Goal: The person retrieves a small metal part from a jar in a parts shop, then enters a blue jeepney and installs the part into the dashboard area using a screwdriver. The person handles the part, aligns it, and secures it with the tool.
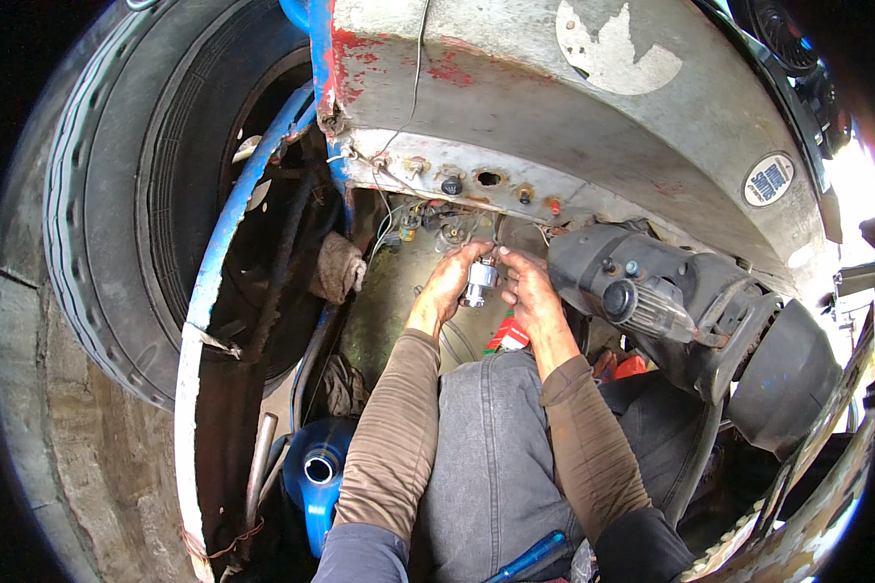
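In front of the worn dashboard panel, my two hands meet over a small silver metal part with a cylindrical body, perhaps a switch. My left hand is closed against its left side, with the fingertips at its top. My right hand has its fingers bent in a pinch near the part's upper end. A thin wire runs down toward the fingertips; whether it joins the part is hidden. The part is held above the floor, over my knees.
The steering column juts out on the right. To the left are a blue-and-white door frame edge and a large tyre. A blue jug stands by my left leg; a blue-handled tool lies on my lap. A rag hangs at the left.
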The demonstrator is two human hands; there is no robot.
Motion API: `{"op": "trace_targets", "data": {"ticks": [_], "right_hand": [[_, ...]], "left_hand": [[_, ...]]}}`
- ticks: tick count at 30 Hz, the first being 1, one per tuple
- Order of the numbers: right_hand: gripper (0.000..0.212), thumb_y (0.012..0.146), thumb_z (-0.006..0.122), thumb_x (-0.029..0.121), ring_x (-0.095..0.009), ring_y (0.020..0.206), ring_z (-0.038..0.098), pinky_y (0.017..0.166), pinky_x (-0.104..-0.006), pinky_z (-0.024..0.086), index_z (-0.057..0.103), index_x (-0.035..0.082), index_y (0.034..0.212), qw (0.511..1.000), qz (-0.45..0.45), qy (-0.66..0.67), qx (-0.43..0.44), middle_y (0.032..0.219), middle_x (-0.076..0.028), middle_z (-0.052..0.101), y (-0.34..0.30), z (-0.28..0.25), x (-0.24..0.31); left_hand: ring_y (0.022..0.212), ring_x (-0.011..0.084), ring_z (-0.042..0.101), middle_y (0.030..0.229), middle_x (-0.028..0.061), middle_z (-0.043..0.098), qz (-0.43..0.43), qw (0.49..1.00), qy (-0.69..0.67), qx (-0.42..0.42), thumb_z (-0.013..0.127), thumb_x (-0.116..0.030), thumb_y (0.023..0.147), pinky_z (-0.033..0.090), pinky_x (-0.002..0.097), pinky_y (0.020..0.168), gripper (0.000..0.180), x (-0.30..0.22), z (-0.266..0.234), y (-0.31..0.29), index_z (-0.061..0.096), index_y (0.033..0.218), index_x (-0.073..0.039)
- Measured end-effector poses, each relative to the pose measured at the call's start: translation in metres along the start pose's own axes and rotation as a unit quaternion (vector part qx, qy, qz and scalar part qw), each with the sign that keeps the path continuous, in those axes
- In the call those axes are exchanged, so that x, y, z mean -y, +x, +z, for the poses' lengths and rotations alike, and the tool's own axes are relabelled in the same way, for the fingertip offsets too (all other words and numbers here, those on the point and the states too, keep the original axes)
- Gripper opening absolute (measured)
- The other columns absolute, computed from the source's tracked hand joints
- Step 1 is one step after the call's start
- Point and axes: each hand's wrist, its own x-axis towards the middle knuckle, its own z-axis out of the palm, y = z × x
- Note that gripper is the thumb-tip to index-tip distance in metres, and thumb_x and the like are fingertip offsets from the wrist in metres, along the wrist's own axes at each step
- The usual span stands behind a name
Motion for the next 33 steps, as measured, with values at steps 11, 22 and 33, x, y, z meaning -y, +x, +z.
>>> {"op": "trace_targets", "data": {"ticks": [11,22,33], "right_hand": [[0.020,0.093,0.071,0.025,-0.006,0.066,0.036,0.058,-0.0248,0.030,0.067,0.014,0.109,0.990,-0.051,-0.124,-0.049,0.082,0.007,0.047,0.010,-0.028,-0.021],[0.020,0.105,0.054,0.011,-0.023,0.088,0.068,0.078,-0.0384,0.061,0.057,0.000,0.121,0.999,-0.039,0.012,-0.005,0.102,-0.017,0.069,0.002,-0.046,-0.031],[0.018,0.097,0.069,0.009,-0.015,0.083,0.065,0.079,-0.0321,0.058,0.072,0.001,0.113,0.997,-0.019,-0.010,-0.072,0.097,-0.006,0.070,0.004,-0.033,-0.030]], "left_hand": [[0.088,0.0139,0.062,0.101,0.0036,0.067,0.010,0.999,0.020,0.043,0.066,-0.029,0.093,0.050,0.0302,0.075,0.039,-0.003,-0.002,0.004,0.071,0.122,-0.002],[0.078,0.0115,0.059,0.092,-0.0004,0.063,-0.009,0.998,0.042,0.035,0.067,-0.032,0.092,0.047,0.0287,0.063,0.039,0.006,-0.010,0.009,0.073,0.119,-0.005],[0.094,0.0161,0.064,0.112,0.0100,0.069,-0.031,0.994,0.053,0.093,0.069,-0.037,0.095,0.053,0.0292,0.079,0.050,0.000,-0.013,0.010,0.067,0.130,0.000]]}}
